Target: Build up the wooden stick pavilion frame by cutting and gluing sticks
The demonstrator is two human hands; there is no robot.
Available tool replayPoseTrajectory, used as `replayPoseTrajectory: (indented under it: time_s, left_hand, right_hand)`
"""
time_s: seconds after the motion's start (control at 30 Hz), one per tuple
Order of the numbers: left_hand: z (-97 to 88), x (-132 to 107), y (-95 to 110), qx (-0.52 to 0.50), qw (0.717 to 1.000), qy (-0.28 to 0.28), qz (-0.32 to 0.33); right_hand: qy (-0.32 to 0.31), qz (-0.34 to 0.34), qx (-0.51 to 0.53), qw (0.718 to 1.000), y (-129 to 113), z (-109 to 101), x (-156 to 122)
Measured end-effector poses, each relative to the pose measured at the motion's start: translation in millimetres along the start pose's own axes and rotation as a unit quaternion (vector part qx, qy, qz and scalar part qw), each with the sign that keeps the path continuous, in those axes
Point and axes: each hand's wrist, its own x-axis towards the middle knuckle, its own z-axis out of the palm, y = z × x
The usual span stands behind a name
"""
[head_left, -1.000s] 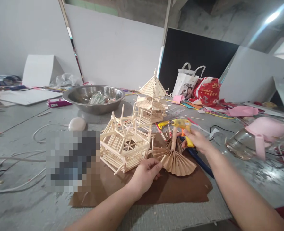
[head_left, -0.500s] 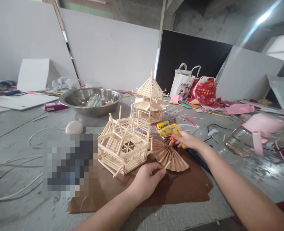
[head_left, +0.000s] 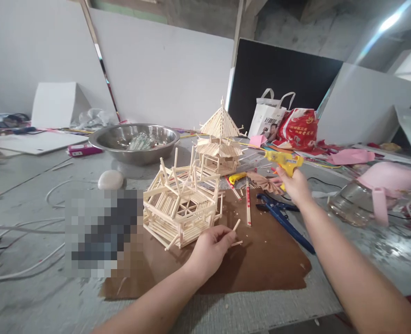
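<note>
- Head view, materials and shapes: the left hand (head_left: 214, 246) is closed to a narrow pinch, a short pale wooden stick (head_left: 237, 225) slanting up from its fingertips; a second stick end (head_left: 238, 243) shows just below.
- The right hand (head_left: 296, 188) is wrapped around a glossy yellow glue gun (head_left: 284, 163), nozzle pointing left, near a pleated brown paper fan (head_left: 266, 182); whether the fingers also grip the fan, I cannot tell.
- Just left of the left hand, an angular open stick frame (head_left: 165, 205), slatted at the bottom with posts sticking up, sits on a smooth brown sheet (head_left: 254, 273) with ragged edges. Behind it rises a stick pavilion (head_left: 222, 125) with a pointed, ribbed roof.
- Writing: the white bag (head_left: 265, 117) has dark Chinese characters and the red bag (head_left: 300, 129) golden ones, too small to read surely. The gun's label is illegible.
- Around: blue-handled pliers (head_left: 285, 221) and red-marked sticks (head_left: 249, 202) lie on the sheet's right side; farther out are a shiny steel bowl (head_left: 133, 157) and a clear jug with pink lid (head_left: 388, 176).
- In the way: the frame hides part of the pavilion's base, and a pixelated patch (head_left: 104, 232) covers whatever is left of the frame.
</note>
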Motion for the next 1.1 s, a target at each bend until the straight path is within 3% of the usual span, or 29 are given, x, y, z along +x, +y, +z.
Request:
replayPoseTrajectory:
  time_s: [0.1,0.17,0.3,0.43,0.57,0.8,1.1]
  left_hand:
    - [-2.1,2,0,0.023,0.999,0.038,0.007]
    - [-2.6,3,0,0.039,0.997,0.060,0.014]
    - [-1.7,5,0,0.061,0.994,0.087,0.027]
    - [-2.1,8,-4,0.071,0.991,0.099,0.049]
    - [-3.8,13,-9,0.078,0.989,0.111,0.062]
    - [-5.0,14,-8,0.092,0.986,0.119,0.065]
    - [-8.2,10,-6,0.112,0.987,0.096,0.067]
  right_hand:
    - [-0.025,0.036,0.157,0.987,-16,15,-21]
    - [-0.080,0.063,0.250,0.963,-27,22,-35]
    - [-0.176,0.110,0.335,0.919,-36,30,-54]
    - [-0.233,0.137,0.368,0.890,-33,33,-61]
    - [-0.258,0.132,0.377,0.879,-30,36,-68]
    - [-0.357,0.111,0.336,0.864,-30,51,-86]
    - [-0.392,0.128,0.348,0.842,-36,57,-96]
